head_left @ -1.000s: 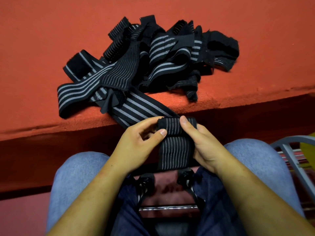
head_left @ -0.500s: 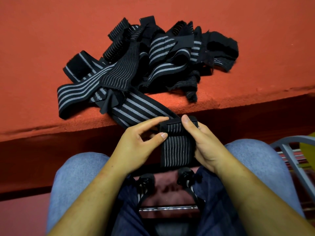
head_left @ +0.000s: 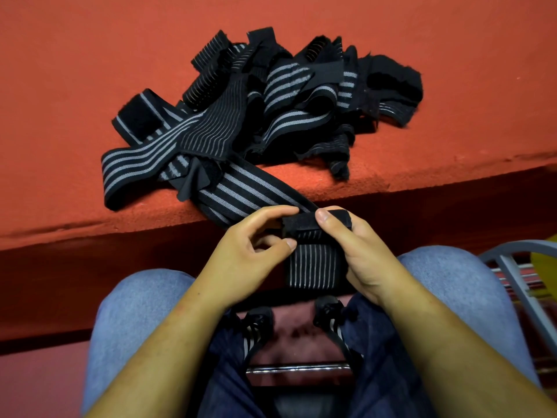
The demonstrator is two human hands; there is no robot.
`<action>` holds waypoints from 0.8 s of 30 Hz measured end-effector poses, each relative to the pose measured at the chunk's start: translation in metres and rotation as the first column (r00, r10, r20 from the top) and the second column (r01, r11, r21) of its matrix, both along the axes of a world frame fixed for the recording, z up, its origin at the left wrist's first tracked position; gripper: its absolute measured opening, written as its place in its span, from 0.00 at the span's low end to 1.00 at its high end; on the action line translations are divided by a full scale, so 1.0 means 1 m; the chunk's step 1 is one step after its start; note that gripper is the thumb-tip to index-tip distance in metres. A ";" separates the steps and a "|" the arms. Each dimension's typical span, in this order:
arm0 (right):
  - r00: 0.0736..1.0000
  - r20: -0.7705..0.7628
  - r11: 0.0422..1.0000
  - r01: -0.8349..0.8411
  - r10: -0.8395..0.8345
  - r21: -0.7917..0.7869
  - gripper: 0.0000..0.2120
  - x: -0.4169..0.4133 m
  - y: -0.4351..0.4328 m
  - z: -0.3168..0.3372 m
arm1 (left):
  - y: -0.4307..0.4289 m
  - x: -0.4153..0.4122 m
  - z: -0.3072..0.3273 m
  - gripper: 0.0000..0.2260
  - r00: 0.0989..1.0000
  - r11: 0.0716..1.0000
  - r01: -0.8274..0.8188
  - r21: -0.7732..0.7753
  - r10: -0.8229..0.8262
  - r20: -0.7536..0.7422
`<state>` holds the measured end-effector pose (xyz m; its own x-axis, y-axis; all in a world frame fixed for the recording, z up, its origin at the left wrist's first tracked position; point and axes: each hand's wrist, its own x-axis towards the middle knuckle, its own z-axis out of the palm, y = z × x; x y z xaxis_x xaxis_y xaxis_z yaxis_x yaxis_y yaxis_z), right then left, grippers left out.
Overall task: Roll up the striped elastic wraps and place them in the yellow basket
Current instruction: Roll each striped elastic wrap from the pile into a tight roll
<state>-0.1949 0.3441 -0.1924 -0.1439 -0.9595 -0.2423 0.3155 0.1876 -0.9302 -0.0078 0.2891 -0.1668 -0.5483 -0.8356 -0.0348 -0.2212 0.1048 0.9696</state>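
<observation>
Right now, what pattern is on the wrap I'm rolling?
The wrap is black with thin pale grey stripes; the head view shows it best.

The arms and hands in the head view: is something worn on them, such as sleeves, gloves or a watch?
No. The left hand and the right hand are bare; no gloves, rings or watch show. Both forearms are bare; no sleeve reaches into view. The nails are short.

Counts: 2 hands, left hand and right hand, both gripping 1 wrap. 1 pile of wraps on 1 counter; it's tangled, at least several, exact number unreadable. 1 yellow object, cut off at the right edge.
</observation>
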 end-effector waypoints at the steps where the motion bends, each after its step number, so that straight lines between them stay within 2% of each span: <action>1: 1.000 -0.014 1.000 0.002 -0.003 -0.012 0.14 0.000 0.000 0.000 | 0.000 0.000 0.000 0.18 1.000 1.000 0.011 0.029 -0.011 -0.004; 5: 0.997 -0.083 0.999 -0.002 -0.003 -0.054 0.16 -0.001 0.000 -0.001 | -0.001 0.002 -0.002 0.14 1.000 0.999 0.004 0.043 -0.005 0.028; 11: 0.988 -0.149 0.997 -0.043 0.033 -0.069 0.19 -0.002 0.002 -0.002 | 0.000 0.000 0.000 0.17 1.000 0.998 -0.001 0.056 -0.001 0.031; 15: 0.985 -0.157 0.995 -0.084 0.076 -0.048 0.18 0.000 0.002 -0.004 | -0.004 0.003 -0.008 0.11 0.996 0.997 0.037 0.062 -0.042 0.085; 17: 0.980 -0.176 0.994 -0.103 0.096 -0.034 0.19 0.001 0.003 -0.004 | -0.002 0.003 -0.010 0.13 0.993 0.993 0.060 0.099 -0.069 0.096; 20: 0.963 -0.232 0.989 -0.144 0.136 -0.018 0.18 0.003 0.004 -0.005 | 0.001 0.002 -0.015 0.20 0.985 0.987 0.086 0.133 -0.104 0.134; 24: 0.938 -0.298 0.982 -0.187 0.178 0.001 0.14 0.006 0.006 -0.007 | 0.003 0.002 -0.018 0.25 0.973 0.982 0.089 0.164 -0.121 0.196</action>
<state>-0.1888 0.3506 -0.1998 -0.0268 -0.9816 -0.1889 -0.0115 0.1893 -0.9819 -0.0055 0.2925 -0.1852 -0.6009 -0.7495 -0.2778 -0.4116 -0.0078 0.9113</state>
